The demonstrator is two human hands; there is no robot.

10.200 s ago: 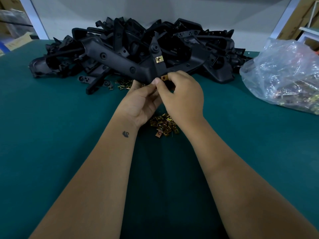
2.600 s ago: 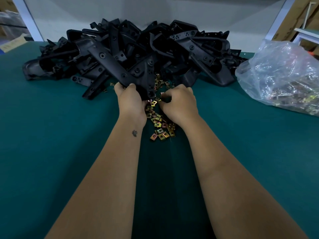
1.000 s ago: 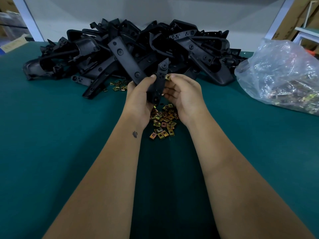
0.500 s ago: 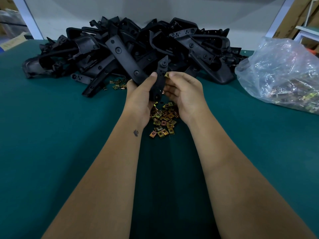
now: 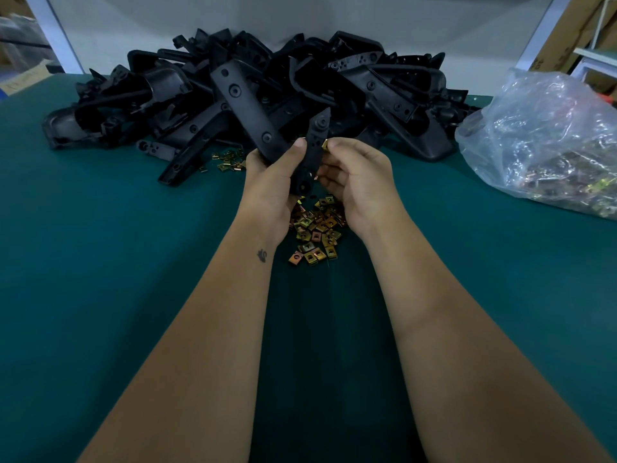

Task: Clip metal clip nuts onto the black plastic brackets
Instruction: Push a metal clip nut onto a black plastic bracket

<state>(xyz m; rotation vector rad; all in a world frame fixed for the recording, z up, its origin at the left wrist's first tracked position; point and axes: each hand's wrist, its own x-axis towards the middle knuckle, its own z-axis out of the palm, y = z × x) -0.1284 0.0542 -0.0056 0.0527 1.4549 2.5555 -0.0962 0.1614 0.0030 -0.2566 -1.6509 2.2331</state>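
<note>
Now the left hand [image 5: 272, 182] grips the upright black plastic bracket [image 5: 312, 152]; the right hand [image 5: 355, 177] pinches a clip nut [image 5: 324, 144] touching its right edge.

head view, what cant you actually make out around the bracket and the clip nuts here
- Held bracket, head view: its lower end is covered by the left hand, so that grip's contact is hidden.
- Clip nut in the right hand: too small and finger-covered to tell whether it is seated on the bracket.
- Plastic bag: cut off by the right edge; contents blurred by glare.
- Loose clip nuts: partly hidden under both wrists.
</note>
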